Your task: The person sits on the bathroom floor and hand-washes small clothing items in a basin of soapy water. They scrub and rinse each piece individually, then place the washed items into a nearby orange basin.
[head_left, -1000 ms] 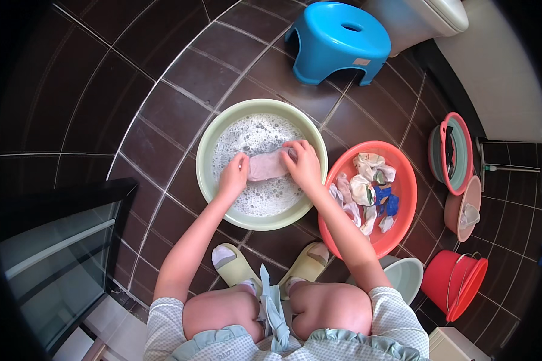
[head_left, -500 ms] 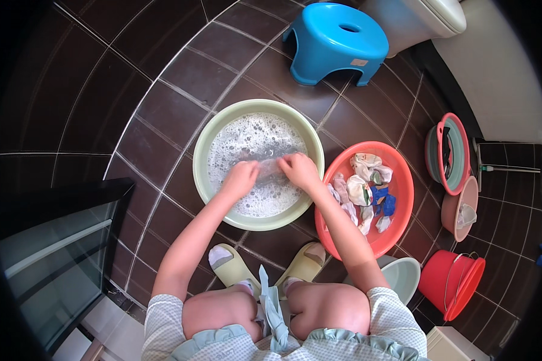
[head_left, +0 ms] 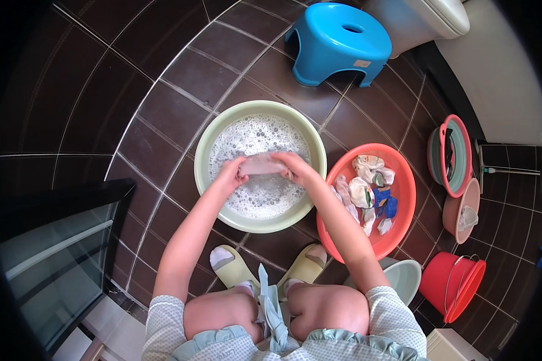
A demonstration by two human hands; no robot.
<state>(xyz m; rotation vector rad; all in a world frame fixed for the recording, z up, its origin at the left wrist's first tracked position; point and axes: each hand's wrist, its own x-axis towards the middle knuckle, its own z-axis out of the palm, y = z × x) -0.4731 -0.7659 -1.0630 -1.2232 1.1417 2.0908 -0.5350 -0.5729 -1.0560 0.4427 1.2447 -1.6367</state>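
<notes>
Both my hands are over a pale green basin of foamy water, stretching a wet greyish-pink cloth that looks like a sock between them. Its left end is in the closed fingers of my left hand, its right end in those of my right hand. The sock is held flat just above the suds, slightly blurred by motion. Beside the basin on the right, an orange basin contains several crumpled small cloths, white, pinkish and blue.
A blue stool stands beyond the basin, near a white toilet. At the right are a pink-rimmed folding basin, a pink basin, a red bucket and a grey-green basin. A dark-framed glass panel is at left.
My hands have lifted slightly and moved apart. The sock, bunched and blurred low over the suds before, is now spread out between them.
</notes>
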